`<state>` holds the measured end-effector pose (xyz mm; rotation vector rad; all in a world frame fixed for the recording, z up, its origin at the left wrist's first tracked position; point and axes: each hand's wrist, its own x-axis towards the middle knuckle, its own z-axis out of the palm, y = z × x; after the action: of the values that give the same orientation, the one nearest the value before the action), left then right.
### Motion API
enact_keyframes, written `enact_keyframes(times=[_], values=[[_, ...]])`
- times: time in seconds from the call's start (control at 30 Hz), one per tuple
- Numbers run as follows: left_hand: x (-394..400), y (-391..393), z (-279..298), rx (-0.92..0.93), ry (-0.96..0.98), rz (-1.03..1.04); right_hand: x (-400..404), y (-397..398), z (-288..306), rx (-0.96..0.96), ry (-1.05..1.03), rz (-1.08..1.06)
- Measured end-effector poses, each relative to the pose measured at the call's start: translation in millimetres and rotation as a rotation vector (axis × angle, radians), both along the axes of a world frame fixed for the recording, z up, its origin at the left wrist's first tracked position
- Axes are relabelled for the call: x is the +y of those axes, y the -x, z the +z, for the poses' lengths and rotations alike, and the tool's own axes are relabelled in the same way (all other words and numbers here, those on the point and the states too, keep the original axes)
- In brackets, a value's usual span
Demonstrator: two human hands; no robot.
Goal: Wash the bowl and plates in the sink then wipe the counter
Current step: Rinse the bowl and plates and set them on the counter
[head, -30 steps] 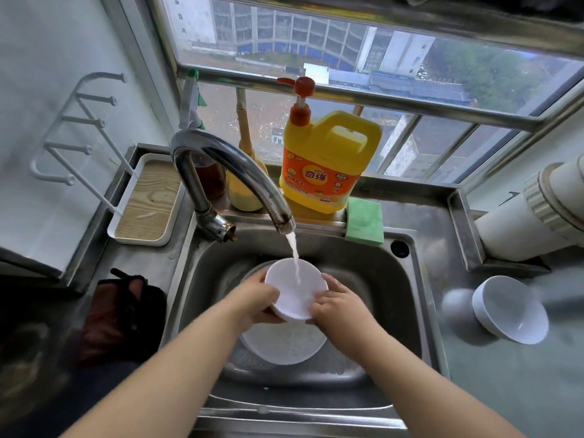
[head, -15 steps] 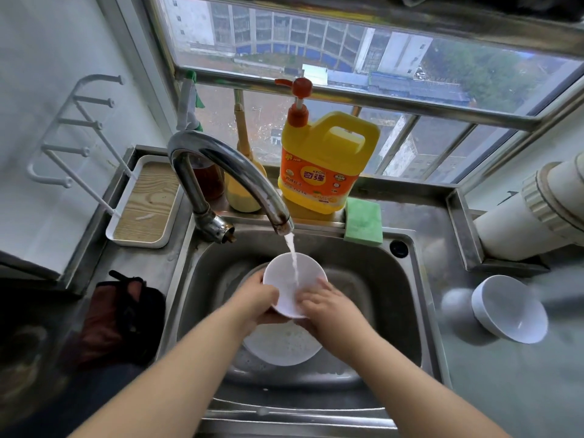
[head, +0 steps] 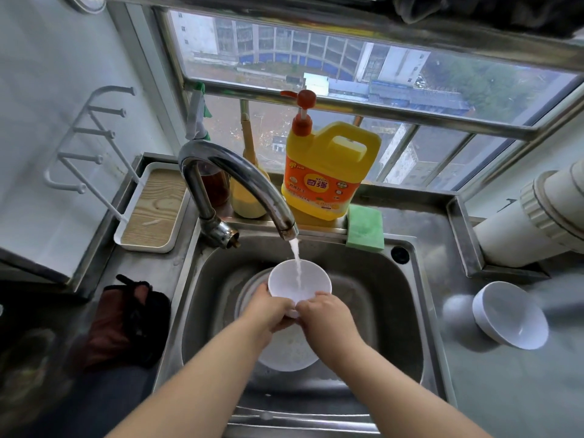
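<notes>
A small white bowl [head: 298, 281] is held over the steel sink [head: 388, 311], its inside facing me under the stream of water from the tap [head: 240, 181]. My left hand [head: 268, 309] grips its near left rim and my right hand [head: 327, 314] grips its near right rim. Below them a white plate [head: 289, 352] lies on the sink floor, partly hidden by my hands and forearms. A second white bowl [head: 508, 314] lies tilted on the counter to the right of the sink.
A yellow dish soap jug [head: 325, 172] and a green sponge [head: 365, 229] sit behind the sink. A tray with a wooden base [head: 151, 213] stands at the back left, a dark red and black cloth [head: 126, 317] on the left counter, a white pipe [head: 537, 216] at the right.
The bowl has been tipped up and turned so its inside faces me under the stream. Both hands slid to its near rim and now sit close together.
</notes>
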<state>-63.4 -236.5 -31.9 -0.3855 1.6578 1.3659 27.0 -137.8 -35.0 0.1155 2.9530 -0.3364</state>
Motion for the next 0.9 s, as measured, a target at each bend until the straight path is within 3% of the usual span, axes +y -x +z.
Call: enact_keyframes(times=[0.13, 0.2, 0.3, 0.43, 0.5, 0.6, 0.77, 0.83, 0.9], values=[[-13, 16, 3, -0.069, 0.028, -0.183, 22, -13, -2, 0.062, -0.023, 0.062], [-12, 16, 2, -0.053, 0.053, -0.135, 15, -12, 1, 0.031, -0.055, 0.049], [3, 0, 2, 0.013, 0.069, -0.046, -3, 2, 1, -0.011, 0.053, -0.042], [-11, 15, 10, -0.041, 0.025, -0.251, 27, -14, -2, 0.106, -0.079, 0.097], [-12, 14, 13, -0.05, -0.032, -0.152, 25, -13, -2, 0.149, -0.128, 0.094], [3, -4, 17, -0.027, -0.065, 0.03, 4, -6, -2, 0.183, 0.003, 0.0], [-23, 22, 14, -0.076, -0.003, -0.29, 33, -20, 5, 0.199, -0.061, 0.14], [-27, 26, 12, -0.122, -0.069, -0.246, 28, -16, 20, 0.144, 0.206, 0.093], [-23, 21, 12, -0.19, -0.221, -0.07, 14, -11, 35, 0.07, 0.538, -0.155]])
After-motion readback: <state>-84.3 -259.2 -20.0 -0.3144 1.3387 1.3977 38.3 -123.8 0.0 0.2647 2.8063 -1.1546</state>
